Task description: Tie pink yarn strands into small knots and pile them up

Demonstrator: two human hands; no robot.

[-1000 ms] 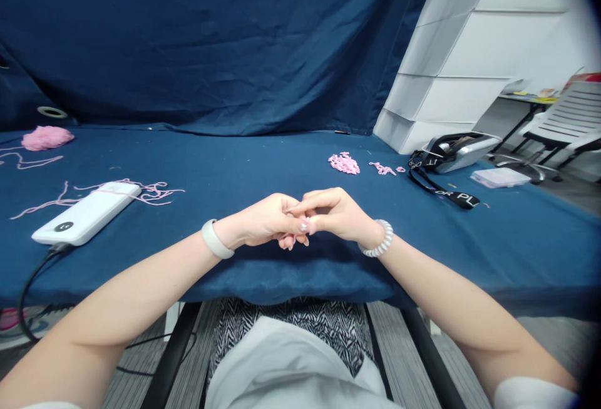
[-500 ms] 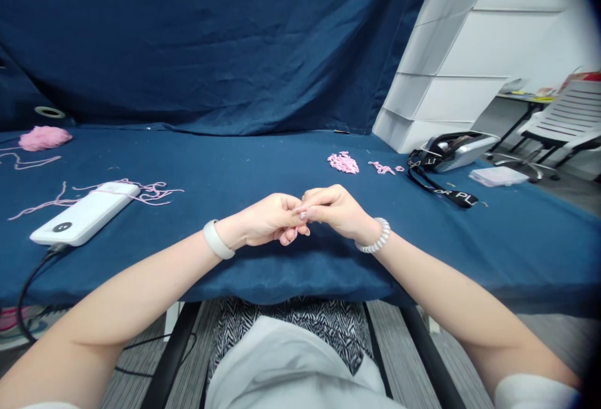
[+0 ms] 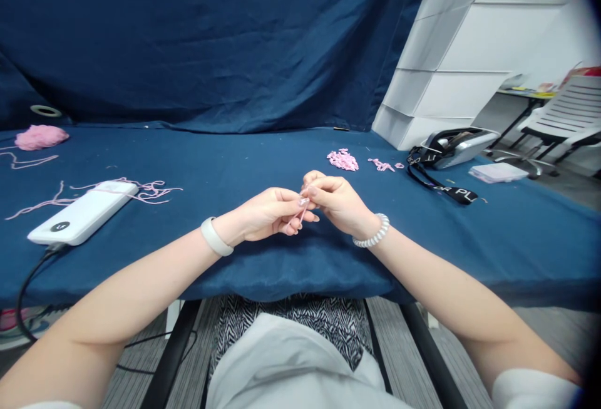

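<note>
Over the front middle of the blue-covered table [image 3: 263,158], my two hands meet. My left hand [image 3: 275,212] is closed, thumb against forefinger, pinching a short piece of pink yarn [image 3: 303,213]. Its strands run down across the left fingers. My right hand [image 3: 335,199] pinches the upper part of the same yarn, fingertips touching the left thumb. Beyond the right hand lies a small heap of pink yarn pieces [image 3: 342,160], with a few looser yarn bits [image 3: 382,165] to its right.
At left, a white power bank [image 3: 84,215] with a black cable lies on pink yarn strands [image 3: 153,191]. Behind it sit a pink yarn ball [image 3: 41,137] and a tape roll [image 3: 46,111]. At right are an open pouch [image 3: 457,148], a black strap [image 3: 453,194] and a clear plastic box [image 3: 498,173].
The right hand's fingers have risen slightly and turned upward. Pink yarn, mostly hidden before, now shows between the two hands.
</note>
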